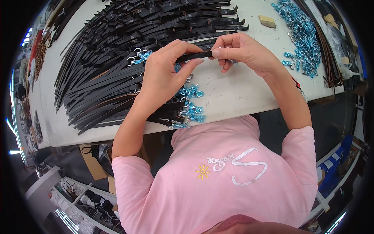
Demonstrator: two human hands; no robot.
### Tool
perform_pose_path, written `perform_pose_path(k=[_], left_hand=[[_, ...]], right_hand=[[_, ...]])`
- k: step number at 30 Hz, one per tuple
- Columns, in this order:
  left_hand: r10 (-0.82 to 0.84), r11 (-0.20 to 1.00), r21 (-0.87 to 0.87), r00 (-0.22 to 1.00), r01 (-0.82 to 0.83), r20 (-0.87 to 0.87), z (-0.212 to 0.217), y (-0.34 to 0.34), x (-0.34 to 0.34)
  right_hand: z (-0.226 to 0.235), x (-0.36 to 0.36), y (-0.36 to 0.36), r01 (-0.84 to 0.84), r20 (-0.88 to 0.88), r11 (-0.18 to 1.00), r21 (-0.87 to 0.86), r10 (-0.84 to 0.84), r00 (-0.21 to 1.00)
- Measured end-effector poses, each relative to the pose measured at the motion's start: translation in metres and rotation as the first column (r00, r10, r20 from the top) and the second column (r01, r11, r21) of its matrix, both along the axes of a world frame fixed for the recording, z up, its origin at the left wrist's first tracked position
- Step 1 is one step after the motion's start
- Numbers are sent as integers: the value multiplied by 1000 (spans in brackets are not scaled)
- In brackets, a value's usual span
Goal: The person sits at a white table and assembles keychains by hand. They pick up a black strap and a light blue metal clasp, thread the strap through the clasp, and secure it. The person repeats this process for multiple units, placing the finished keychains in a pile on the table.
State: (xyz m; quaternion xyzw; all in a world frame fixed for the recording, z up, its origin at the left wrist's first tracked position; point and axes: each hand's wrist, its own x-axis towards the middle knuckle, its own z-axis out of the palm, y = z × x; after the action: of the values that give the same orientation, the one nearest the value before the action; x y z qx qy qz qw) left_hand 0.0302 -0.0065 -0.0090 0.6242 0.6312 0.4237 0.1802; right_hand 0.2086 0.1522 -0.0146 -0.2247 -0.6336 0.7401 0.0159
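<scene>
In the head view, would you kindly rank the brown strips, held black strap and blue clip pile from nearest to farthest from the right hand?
1. Black strap: pinched in the right hand, extending left.
2. Blue clip pile: to the right.
3. Brown strips: farther right, beyond the pile.

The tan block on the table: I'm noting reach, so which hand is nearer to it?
The right hand: the tan block lies beyond it, to its right. The left hand is farther off to the left, by the black straps.
</scene>
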Motion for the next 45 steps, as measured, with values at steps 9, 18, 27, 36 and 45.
perform_pose_path(k=[9, 18, 27, 36, 45], left_hand=[[18, 996, -87, 999, -15, 35, 6, 1, 2], [21, 994, -110, 1000, -19, 11, 3, 4, 4], [30, 999, -46, 999, -30, 12, -4, 5, 3], [17, 997, -73, 1000, -16, 4, -2, 5, 4], [83, 996, -18, 995, -84, -45, 1, 6, 15]], right_hand=[[0, -1, 1, 16, -3, 1000, 21, -16, 1000], [0, 0, 2, 20, -3, 999, 40, -20, 1000], [-3, -2, 4, 7, -4, 995, 103, -6, 1000], [-8, -2, 2, 8, -15, 988, 157, -6, 1000], [-1, -1, -7, 33, -51, 993, 113, -27, 998]])
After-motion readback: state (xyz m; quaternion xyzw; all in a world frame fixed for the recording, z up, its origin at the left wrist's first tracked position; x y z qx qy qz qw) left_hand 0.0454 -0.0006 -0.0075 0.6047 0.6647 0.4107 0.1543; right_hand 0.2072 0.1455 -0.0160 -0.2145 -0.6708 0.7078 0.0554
